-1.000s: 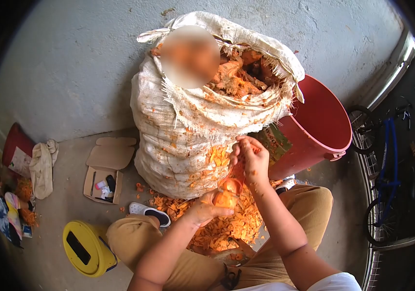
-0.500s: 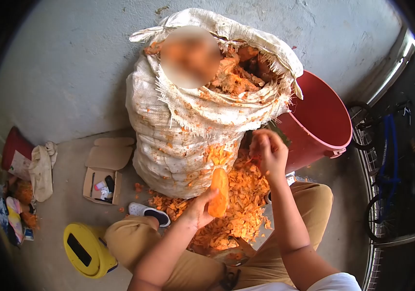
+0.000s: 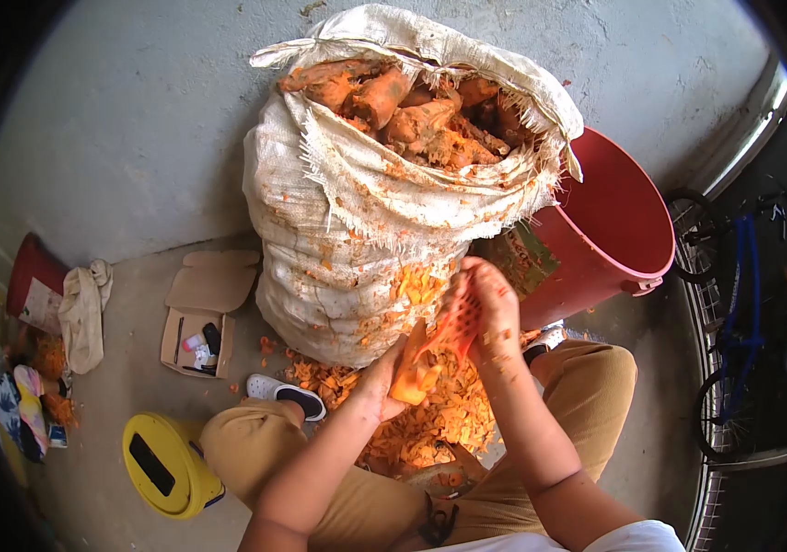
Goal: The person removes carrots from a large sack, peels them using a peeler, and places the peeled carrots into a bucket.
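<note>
Root (image 3: 415,379), orange, slanted at lower centre of the frame, clasped in left hand (image 3: 381,383), fingers curled around it. Red perforated tool (image 3: 459,328) just above, apparently clamped in fingers of right hand (image 3: 497,299). Step in hand, as judged: peeling, over heaped shavings (image 3: 453,412) below the sack (image 3: 294,216). Probably needed for a next stroke: steady hold, tool edge laid to the surface, left fingers clear. Blurred: tool edge; cannot tell whether touching the root. Hidden: sack's contents below its mouth.
</note>
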A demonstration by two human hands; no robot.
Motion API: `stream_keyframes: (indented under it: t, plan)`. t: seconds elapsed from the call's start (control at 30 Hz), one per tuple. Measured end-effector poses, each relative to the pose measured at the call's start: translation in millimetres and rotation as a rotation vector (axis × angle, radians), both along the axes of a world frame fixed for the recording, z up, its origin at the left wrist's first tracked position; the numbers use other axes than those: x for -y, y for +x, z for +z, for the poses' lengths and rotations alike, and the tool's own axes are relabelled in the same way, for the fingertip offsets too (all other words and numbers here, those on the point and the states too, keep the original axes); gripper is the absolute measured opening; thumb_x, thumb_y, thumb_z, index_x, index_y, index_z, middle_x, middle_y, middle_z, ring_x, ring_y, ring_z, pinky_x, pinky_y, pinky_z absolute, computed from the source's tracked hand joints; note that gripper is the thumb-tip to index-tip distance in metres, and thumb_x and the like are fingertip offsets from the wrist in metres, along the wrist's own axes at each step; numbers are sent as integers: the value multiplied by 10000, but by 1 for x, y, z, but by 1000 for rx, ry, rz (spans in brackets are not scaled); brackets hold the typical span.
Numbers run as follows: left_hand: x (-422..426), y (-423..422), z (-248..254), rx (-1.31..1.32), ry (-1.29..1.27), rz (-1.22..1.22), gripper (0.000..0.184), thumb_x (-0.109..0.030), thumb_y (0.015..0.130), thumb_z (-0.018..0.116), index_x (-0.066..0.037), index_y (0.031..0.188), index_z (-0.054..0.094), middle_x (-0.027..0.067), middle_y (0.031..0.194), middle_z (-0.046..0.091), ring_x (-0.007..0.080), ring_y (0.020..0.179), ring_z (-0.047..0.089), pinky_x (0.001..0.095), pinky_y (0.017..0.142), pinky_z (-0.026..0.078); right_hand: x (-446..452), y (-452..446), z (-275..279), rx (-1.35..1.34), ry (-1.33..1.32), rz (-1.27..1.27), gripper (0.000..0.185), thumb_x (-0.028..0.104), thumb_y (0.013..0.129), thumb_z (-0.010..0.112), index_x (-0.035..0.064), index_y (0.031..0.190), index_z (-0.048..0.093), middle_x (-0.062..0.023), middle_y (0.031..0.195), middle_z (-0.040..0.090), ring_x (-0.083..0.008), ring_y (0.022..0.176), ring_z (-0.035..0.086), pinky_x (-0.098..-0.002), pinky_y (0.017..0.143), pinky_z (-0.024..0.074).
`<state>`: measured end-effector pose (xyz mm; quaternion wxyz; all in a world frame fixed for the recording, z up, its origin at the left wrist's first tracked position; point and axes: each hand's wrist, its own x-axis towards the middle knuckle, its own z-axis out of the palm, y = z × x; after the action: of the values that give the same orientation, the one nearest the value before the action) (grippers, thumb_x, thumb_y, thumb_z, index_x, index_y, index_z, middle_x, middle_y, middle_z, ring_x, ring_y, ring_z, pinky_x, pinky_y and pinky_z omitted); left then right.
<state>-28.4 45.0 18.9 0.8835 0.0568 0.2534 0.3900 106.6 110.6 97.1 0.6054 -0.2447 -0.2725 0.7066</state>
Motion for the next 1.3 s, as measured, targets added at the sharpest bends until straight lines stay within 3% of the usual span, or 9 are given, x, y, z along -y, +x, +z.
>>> stream_keyframes:
  t: [0.2, 0.33, 0.53, 0.63, 0.73, 0.83, 0.93, 1.13, 1.3]
  plan:
    - [1, 13, 24, -135, -52, 176, 378, -436, 862, 381, -107, 1004, 499, 35, 845, 561, 148, 586, 540, 310, 482, 460, 16, -20, -11, 218, -8, 13, 211, 156, 885, 418, -33, 942, 492, -66, 633, 503, -136, 494, 484, -239, 463, 424]
    - [7, 4, 13, -171, 124, -3, 433, -478, 858, 342, -82, 947, 495, 78, 767, 554, 185, 569, 545, 304, 457, 455, 0, -10, -13, 374, 82, -200, 217, 198, 875, 446, -11, 862, 501, -61, 597, 507, -116, 441, 484, -217, 395, 413]
    - [7, -3, 16, -16, 141, -13, 509, -534, 845, 291, -56, 852, 467, 123, 679, 521, 231, 562, 532, 330, 433, 428, -65, 62, -12, 92, 185, -623, 208, 202, 875, 448, 0, 896, 493, -61, 637, 513, -135, 515, 510, -256, 452, 446]
    - [3, -3, 15, 88, 73, -12, 496, -521, 842, 315, -53, 825, 480, 118, 666, 508, 236, 566, 509, 340, 437, 419, -57, 52, -2, 276, 284, -419, 227, 222, 874, 448, 3, 919, 490, -76, 647, 521, -148, 523, 525, -263, 461, 457]
    - [1, -1, 17, 192, 35, -43, 490, -505, 843, 326, -47, 827, 499, 125, 683, 507, 239, 560, 493, 346, 454, 412, -43, 36, 0, 7, 182, 0, 224, 210, 872, 449, -4, 914, 501, -78, 650, 536, -152, 529, 536, -264, 475, 466]
    - [1, 0, 13, 185, 60, -46, 497, -507, 845, 316, -56, 852, 523, 129, 725, 514, 238, 563, 489, 345, 451, 404, -28, 15, 0, 482, 260, -56, 234, 204, 876, 439, -18, 904, 505, -77, 654, 546, -152, 554, 551, -260, 497, 468]
    - [-1, 0, 7, 228, 44, 14, 526, -526, 827, 354, -47, 1000, 485, 136, 775, 530, 241, 592, 517, 352, 443, 443, -16, 2, 3, 96, 127, 20, 229, 191, 883, 417, -20, 925, 496, -103, 652, 555, -167, 562, 558, -266, 549, 479]
    - [-4, 7, 24, 124, -115, 214, 394, -422, 829, 441, -122, 1081, 480, 117, 904, 541, 267, 718, 542, 395, 555, 446, -6, -10, -12, 15, -95, 155, 247, 224, 876, 430, -4, 949, 490, -107, 676, 569, -180, 559, 569, -260, 514, 474]
    - [-4, -2, 0, -1, 81, 181, 468, -268, 750, 614, -131, 1149, 411, 87, 987, 509, 255, 832, 531, 426, 603, 451, -10, -2, -5, 179, 114, -62, 272, 260, 860, 469, -1, 931, 498, -109, 673, 570, -165, 548, 560, -251, 511, 466]
